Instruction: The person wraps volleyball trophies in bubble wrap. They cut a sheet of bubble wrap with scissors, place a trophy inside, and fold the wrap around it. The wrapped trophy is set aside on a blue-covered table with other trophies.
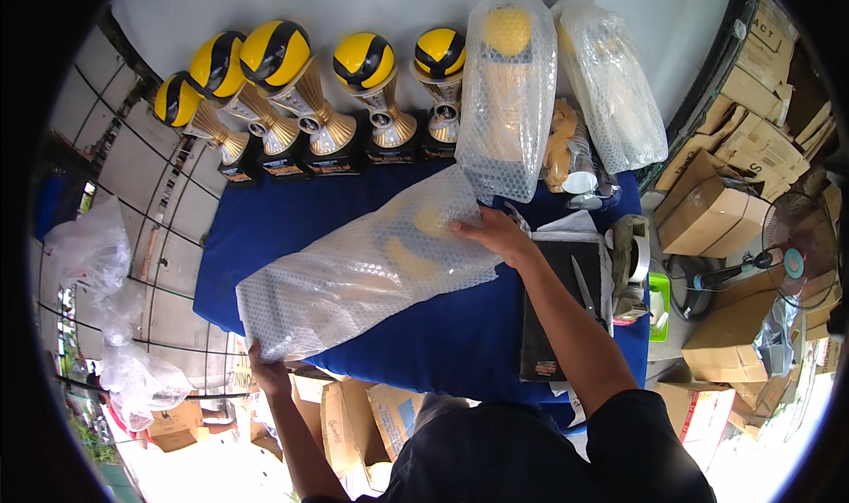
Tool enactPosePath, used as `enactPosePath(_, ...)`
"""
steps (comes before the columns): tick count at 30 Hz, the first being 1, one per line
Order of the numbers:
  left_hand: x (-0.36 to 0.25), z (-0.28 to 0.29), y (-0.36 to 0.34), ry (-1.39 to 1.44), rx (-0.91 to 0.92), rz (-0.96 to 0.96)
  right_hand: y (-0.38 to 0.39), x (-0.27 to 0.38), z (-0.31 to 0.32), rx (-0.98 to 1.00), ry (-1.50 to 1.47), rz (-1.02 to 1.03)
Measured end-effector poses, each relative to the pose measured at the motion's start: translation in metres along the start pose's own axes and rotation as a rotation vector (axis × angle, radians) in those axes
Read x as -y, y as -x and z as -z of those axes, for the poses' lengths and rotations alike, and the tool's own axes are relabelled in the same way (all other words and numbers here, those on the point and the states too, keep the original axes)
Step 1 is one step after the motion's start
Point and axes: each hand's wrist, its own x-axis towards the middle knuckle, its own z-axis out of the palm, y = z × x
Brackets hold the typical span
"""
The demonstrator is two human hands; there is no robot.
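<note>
Here's the long, clear bubble-wrapped bundle [354,264], yellow showing through, aslant over the blue-clothed bench [442,344]; the left hand [269,372] pinches its near corner, the right hand [497,234] grips the far end, seemingly steadying it; behind, yellow-and-black ball-topped gold trophies [318,118] line up, black bases [334,160] lettered too small to read.

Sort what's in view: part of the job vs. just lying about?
Likely part of the job:
- bubble-wrapped bundle, with the left hand and right hand on it
- two upright wrapped pieces
- five unwrapped ball-topped trophies
- pointed blade, perhaps for cutting

Apparently just lying about:
- fan
- cardboard boxes
- clear plastic bags
</note>
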Motion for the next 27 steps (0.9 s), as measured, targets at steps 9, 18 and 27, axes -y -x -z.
enactPosePath(9,0.009,0.015,0.019,0.224,0.011,0.107,-0.013,-0.04,-0.005,-0.034,-0.285,-0.053)
enactPosePath(18,0.039,0.018,0.014,-0.002,0.142,0.094,-0.011,-0.048,0.0,-0.131,-0.124,0.064)
enactPosePath(27,0.031,0.04,0.014,-0.438,0.106,0.254,0.0,-0.03,-0.003,-0.359,0.552,0.0)
